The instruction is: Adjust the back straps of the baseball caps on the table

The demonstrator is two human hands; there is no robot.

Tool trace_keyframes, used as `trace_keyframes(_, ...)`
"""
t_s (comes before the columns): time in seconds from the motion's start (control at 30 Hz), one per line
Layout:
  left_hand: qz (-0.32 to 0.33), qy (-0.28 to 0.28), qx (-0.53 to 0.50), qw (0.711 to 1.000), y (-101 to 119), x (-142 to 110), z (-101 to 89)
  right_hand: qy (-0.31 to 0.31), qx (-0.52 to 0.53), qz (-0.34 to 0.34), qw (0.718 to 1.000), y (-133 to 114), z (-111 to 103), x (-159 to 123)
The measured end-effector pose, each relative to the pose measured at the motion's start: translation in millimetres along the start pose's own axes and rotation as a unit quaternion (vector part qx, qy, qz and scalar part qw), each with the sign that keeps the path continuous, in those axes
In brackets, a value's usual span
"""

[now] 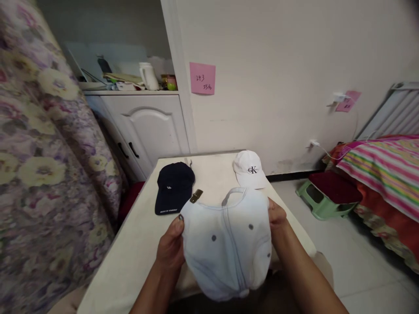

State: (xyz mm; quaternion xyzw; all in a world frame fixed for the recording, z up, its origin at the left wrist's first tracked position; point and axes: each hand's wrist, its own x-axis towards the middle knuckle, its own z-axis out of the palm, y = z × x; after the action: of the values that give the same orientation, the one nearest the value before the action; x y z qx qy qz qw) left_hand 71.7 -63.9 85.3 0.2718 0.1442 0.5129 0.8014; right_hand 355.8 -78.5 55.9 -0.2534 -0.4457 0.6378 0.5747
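Note:
I hold a pale white cap (229, 244) above the near part of a cream table (137, 244), its back strap and brass buckle (196, 196) turned away from me. My left hand (170, 248) grips the cap's left side, thumb on top. My right hand (276, 218) clasps its right side. On the table beyond lie a dark navy cap (173, 186) at the left and a white cap with a black logo (249, 170) at the right.
A floral cloth (42, 165) hangs along the left. A white cabinet (144, 126) with clutter on top stands behind. A pink note (202, 78) is on the wall. A green stool (322, 196) and a striped bed (386, 174) are at the right.

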Motion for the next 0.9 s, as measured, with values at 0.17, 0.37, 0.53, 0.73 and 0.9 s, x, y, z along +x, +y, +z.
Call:
trace_keyframes(0.17,-0.052,-0.084,0.131,0.986,17.7,-12.4,6.5,-0.084,-0.026,0.016,0.996,-3.9,-0.3,-10.7)
trace_keyframes(0.37,-0.073,-0.11,0.227,0.965,28.7,-24.9,14.9,-0.211,-0.061,0.051,0.974,-17.7,1.2,-22.9)
trace_keyframes(0.53,-0.07,-0.11,0.243,0.961,27.6,-14.7,21.5,-0.27,-0.122,0.049,0.954,-32.1,9.6,-12.1)
trace_keyframes(0.73,0.015,-0.084,0.248,0.965,40.0,32.7,41.2,-0.137,-0.127,-0.046,0.981,-53.8,12.7,25.3)
trace_keyframes(0.9,-0.011,-0.104,0.367,0.924,49.2,33.6,35.4,-0.183,-0.152,-0.014,0.971,-54.5,-0.6,20.3)
